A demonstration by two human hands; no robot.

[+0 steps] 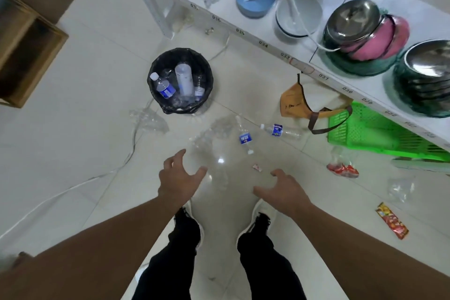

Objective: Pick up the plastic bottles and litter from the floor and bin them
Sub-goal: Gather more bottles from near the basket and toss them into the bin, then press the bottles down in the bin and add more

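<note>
A black-lined bin point(155, 95) stands on the pale tiled floor and holds several plastic bottles. Between the bin and my feet lie clear bottles: one with a blue label point(244, 137), another blue-labelled one point(280, 131) to its right, and a crushed clear one point(220, 175) between my hands. A crumpled clear bottle point(149, 118) lies left of the bin. Litter includes a small white-red scrap point(257, 167), a red wrapper point(392, 220) and a red-white bag point(342, 168). My left hand point(179, 178) and right hand point(283, 189) hover open above the floor, holding nothing.
A white shelf point(323, 66) along the right carries bowls and steel pans. Under it sit a green crate point(365, 129) and a tan bag point(292, 102). A wooden box point(26, 44) stands at the left. A white cable point(73, 185) runs across the floor.
</note>
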